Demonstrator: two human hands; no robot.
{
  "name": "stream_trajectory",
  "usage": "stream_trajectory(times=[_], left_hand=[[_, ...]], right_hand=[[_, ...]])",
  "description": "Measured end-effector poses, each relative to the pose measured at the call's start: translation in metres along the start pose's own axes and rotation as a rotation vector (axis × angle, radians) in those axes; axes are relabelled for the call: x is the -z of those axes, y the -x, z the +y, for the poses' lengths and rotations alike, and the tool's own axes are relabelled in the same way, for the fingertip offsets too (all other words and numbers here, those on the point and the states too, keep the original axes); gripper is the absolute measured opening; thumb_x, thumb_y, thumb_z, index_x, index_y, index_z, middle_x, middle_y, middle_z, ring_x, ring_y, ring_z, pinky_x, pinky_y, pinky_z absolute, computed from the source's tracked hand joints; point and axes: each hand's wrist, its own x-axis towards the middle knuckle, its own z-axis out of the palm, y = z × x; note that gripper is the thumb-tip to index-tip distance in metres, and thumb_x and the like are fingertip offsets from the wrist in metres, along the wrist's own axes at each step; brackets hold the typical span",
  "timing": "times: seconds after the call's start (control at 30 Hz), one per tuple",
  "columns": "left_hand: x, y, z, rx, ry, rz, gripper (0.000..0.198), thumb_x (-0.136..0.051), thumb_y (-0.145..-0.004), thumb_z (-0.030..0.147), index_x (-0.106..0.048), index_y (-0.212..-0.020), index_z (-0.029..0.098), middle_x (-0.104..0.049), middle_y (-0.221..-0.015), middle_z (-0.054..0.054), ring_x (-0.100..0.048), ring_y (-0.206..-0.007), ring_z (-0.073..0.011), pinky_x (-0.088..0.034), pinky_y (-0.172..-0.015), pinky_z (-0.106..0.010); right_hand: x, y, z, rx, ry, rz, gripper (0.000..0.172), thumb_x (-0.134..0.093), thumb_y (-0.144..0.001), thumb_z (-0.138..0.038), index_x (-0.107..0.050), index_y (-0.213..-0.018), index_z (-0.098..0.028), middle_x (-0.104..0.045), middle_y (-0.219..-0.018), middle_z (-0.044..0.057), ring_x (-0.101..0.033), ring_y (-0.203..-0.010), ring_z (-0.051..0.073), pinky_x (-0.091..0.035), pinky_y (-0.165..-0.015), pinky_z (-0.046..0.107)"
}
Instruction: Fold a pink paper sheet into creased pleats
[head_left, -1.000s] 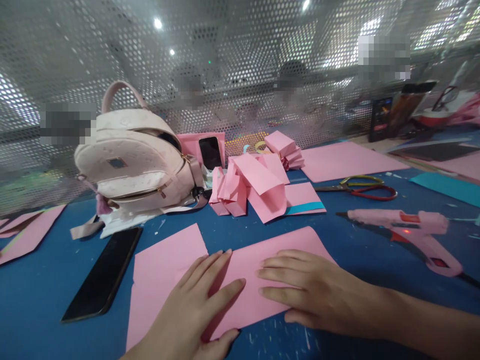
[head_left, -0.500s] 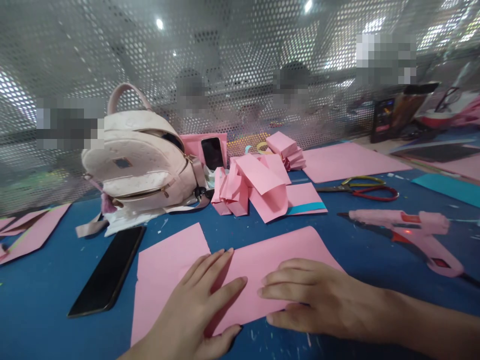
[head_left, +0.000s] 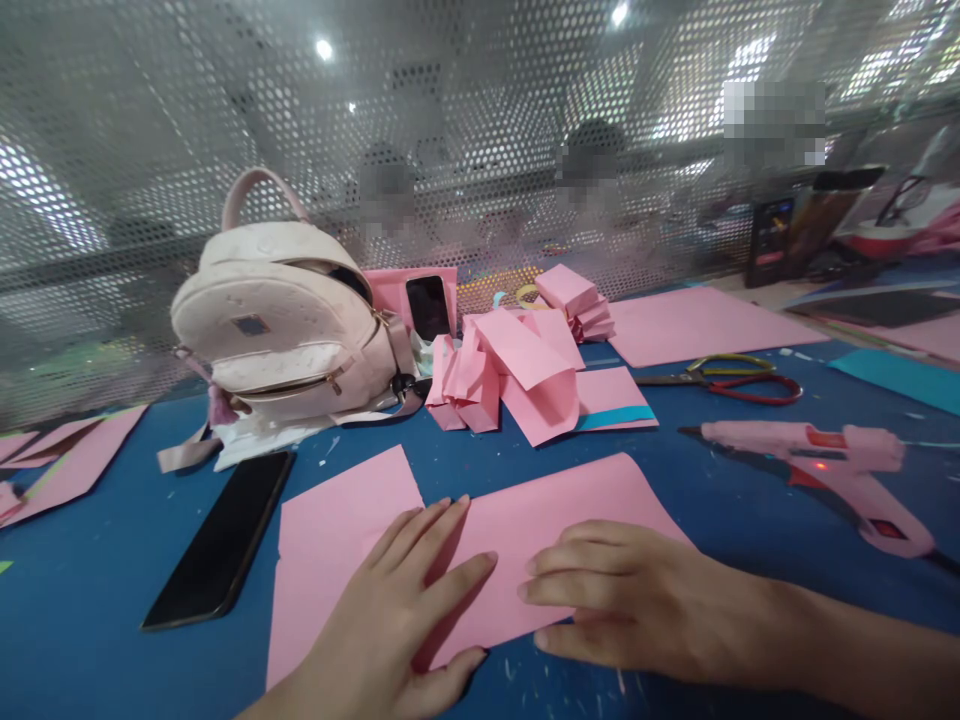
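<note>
A sheet of pink paper [head_left: 517, 530] lies in front of me, its right part curved over as if folded. My left hand [head_left: 412, 590] rests on it with fingers spread and thumb apart. My right hand [head_left: 622, 590] lies on the right part of the sheet, fingers stretched out towards the left and thumb near the front edge. Neither hand grips anything. Under my left hand and to its left, a flat pink paper [head_left: 330, 550] sticks out; whether it is a separate sheet, I cannot tell.
On the blue table [head_left: 375, 440] lie a black phone [head_left: 221, 540], a pink glue gun [head_left: 817, 450] with its light on, and scissors [head_left: 720, 380]. Folded pink paper pieces [head_left: 465, 385] and a pale backpack [head_left: 277, 300] stand further back, before a perforated metal screen [head_left: 480, 100].
Both hands stay in nearly the same place on the paper. The whole view has shifted very slightly; nothing has been picked up or let go.
</note>
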Motion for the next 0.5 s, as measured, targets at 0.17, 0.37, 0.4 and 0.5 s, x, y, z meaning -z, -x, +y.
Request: stream_trajectory(times=[0.17, 0.37, 0.4, 0.5], left_hand=[[-0.0003, -0.0014, -0.0008, -0.004, -0.003, 0.006, 0.059, -0.062, -0.091, 0.039, -0.046, -0.146, 0.025, -0.028, -0.16, -0.018, -0.036, -0.143, -0.0379, -0.045, -0.105, -0.059], [-0.0014, 0.0013, -0.0012, 0.0, 0.002, -0.012, 0.06, -0.062, -0.091, 0.041, -0.045, -0.146, 0.026, -0.024, -0.161, -0.017, -0.035, -0.142, -0.0382, -0.044, -0.105, -0.06], [-0.0017, 0.0015, -0.0014, 0.001, 0.006, -0.015, 0.06, -0.062, -0.091, 0.041, -0.045, -0.146, 0.027, -0.024, -0.162, -0.016, -0.034, -0.143, -0.0383, -0.044, -0.105, -0.06], [-0.0016, 0.0005, -0.0016, 0.0, 0.021, -0.014, 0.059, -0.061, -0.092, 0.042, -0.045, -0.147, 0.027, -0.022, -0.162, -0.016, -0.032, -0.144, -0.0384, -0.043, -0.105, -0.06]], right_hand=[[-0.0021, 0.0015, 0.0021, 0.045, -0.079, -0.003, 0.028, -0.048, -0.103, -0.016, -0.065, -0.124, -0.019, -0.074, -0.116, 0.001, -0.061, -0.119, 0.013, -0.045, -0.108, 0.031], [-0.0048, -0.0027, 0.0012, 0.02, -0.117, -0.039, 0.031, -0.039, -0.106, -0.016, -0.064, -0.124, -0.016, -0.074, -0.116, 0.003, -0.061, -0.117, 0.014, -0.046, -0.106, 0.031], [-0.0057, -0.0027, 0.0007, 0.003, -0.119, -0.047, 0.031, -0.038, -0.107, -0.017, -0.065, -0.124, -0.016, -0.074, -0.117, 0.003, -0.061, -0.117, 0.014, -0.047, -0.105, 0.031], [-0.0079, -0.0016, -0.0004, -0.026, -0.122, -0.088, 0.032, -0.037, -0.107, -0.018, -0.064, -0.124, -0.016, -0.073, -0.12, 0.004, -0.061, -0.117, 0.015, -0.048, -0.104, 0.032]])
